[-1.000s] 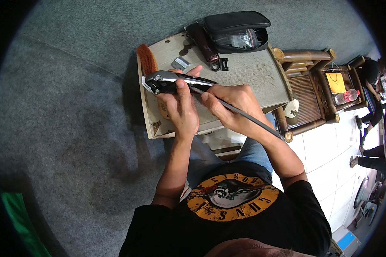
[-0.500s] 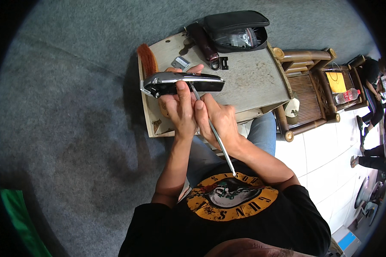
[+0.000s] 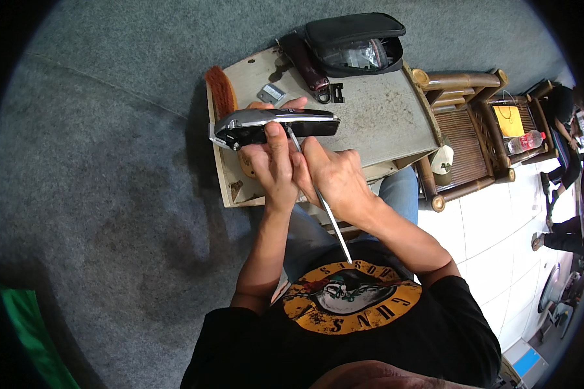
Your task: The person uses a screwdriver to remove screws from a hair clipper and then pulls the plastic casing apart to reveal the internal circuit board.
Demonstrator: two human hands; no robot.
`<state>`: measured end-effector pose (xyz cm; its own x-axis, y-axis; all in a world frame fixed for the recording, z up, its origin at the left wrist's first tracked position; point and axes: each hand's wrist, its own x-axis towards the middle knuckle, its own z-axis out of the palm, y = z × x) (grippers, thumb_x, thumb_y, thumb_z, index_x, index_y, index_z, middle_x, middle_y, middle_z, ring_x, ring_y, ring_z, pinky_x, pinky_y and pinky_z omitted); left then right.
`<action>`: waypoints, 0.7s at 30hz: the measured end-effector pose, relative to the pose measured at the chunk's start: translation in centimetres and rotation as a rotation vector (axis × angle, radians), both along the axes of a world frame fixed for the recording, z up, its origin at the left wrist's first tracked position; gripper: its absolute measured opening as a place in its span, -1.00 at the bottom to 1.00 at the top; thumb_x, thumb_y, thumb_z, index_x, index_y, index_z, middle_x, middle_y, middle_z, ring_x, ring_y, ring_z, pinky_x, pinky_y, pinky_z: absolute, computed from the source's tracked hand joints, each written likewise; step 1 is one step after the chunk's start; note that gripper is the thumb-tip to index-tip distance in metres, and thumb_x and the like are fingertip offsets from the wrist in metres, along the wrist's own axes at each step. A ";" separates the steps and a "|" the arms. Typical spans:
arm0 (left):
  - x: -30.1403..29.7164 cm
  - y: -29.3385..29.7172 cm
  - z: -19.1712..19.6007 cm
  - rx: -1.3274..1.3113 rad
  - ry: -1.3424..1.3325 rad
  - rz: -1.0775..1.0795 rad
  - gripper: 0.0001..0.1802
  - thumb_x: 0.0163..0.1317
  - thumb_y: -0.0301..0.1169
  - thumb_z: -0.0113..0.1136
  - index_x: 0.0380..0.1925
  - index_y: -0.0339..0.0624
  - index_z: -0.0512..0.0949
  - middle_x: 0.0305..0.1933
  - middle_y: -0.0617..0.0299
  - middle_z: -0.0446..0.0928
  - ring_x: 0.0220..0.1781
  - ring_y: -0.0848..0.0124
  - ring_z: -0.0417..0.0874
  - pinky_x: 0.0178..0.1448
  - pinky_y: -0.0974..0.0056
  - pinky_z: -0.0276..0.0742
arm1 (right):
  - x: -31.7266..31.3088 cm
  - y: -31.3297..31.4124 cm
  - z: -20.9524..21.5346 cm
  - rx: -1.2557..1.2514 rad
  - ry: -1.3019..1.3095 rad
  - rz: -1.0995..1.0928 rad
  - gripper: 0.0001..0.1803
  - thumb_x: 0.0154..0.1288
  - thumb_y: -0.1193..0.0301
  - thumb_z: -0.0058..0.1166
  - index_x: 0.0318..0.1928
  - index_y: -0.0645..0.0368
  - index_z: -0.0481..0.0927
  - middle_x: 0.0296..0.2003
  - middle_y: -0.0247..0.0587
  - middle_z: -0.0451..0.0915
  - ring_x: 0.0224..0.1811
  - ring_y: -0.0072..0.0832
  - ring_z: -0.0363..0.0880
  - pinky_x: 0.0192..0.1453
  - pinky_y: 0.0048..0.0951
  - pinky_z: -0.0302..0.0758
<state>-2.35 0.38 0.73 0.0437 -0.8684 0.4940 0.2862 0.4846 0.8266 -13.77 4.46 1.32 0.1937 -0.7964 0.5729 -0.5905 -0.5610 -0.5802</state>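
My left hand [image 3: 276,155] is wrapped around a black and silver hair clipper [image 3: 285,119], its thumb pressed on the near side. The clipper lies sideways above the table, its blade end pointing left. Held in the closed fingers of my right hand [image 3: 336,175] is a slim metal rod [image 3: 333,223], like a screwdriver shaft. The rod's upper end meets the clipper's near side beside my left thumb; its lower end points back toward my shirt. Just beyond the clipper, a grey metal clipper blade [image 3: 271,93] lies on the table.
The worn wooden table [image 3: 383,123] also bears a dark maroon clipper [image 3: 305,63], a small black bracket [image 3: 337,93], an open black zip case [image 3: 357,45] and a brown-bristled brush [image 3: 221,91]. Bamboo chairs [image 3: 461,149] stand at the right, one with a cap [image 3: 442,161].
My right hand has turned a little around the rod, its fingers shifting their grip. The rod's lower end has moved slightly left and up. The clipper stays nearly in place.
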 end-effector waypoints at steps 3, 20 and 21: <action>-0.1 0.2 0.2 0.018 0.004 0.006 -0.57 0.63 -0.13 -0.08 0.23 -0.19 0.15 0.14 -0.39 0.56 0.16 0.12 0.67 0.28 0.11 0.59 | 0.1 -0.1 0.1 -0.015 0.005 -0.018 -0.73 0.48 0.31 0.07 -0.32 0.21 0.38 -0.61 -0.04 0.56 -0.67 -0.03 0.54 -0.59 -0.11 0.46; -0.4 0.2 0.3 0.066 0.108 0.067 -0.56 0.61 -0.19 -0.02 0.18 -0.34 0.21 0.10 -0.39 0.57 0.13 0.11 0.70 0.14 0.25 0.66 | 0.4 0.1 0.7 0.125 -0.140 0.073 -0.77 0.47 0.41 0.04 -0.32 0.26 0.36 -0.60 0.08 0.53 -0.57 0.10 0.57 -0.52 -0.07 0.46; 0.0 0.1 0.3 0.103 0.136 0.046 -0.56 0.61 -0.19 -0.02 0.18 -0.34 0.20 0.09 -0.38 0.57 0.14 0.10 0.70 0.14 0.25 0.66 | 0.0 0.1 0.8 0.139 -0.174 0.117 -0.77 0.47 0.42 0.04 -0.32 0.26 0.36 -0.61 0.09 0.53 -0.58 0.11 0.57 -0.53 -0.07 0.45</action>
<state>-2.39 0.50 1.01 0.1447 -0.9095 0.3896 0.3786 0.4147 0.8275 -13.76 4.59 2.14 0.1977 -0.8479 0.4919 -0.4104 -0.5273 -0.7440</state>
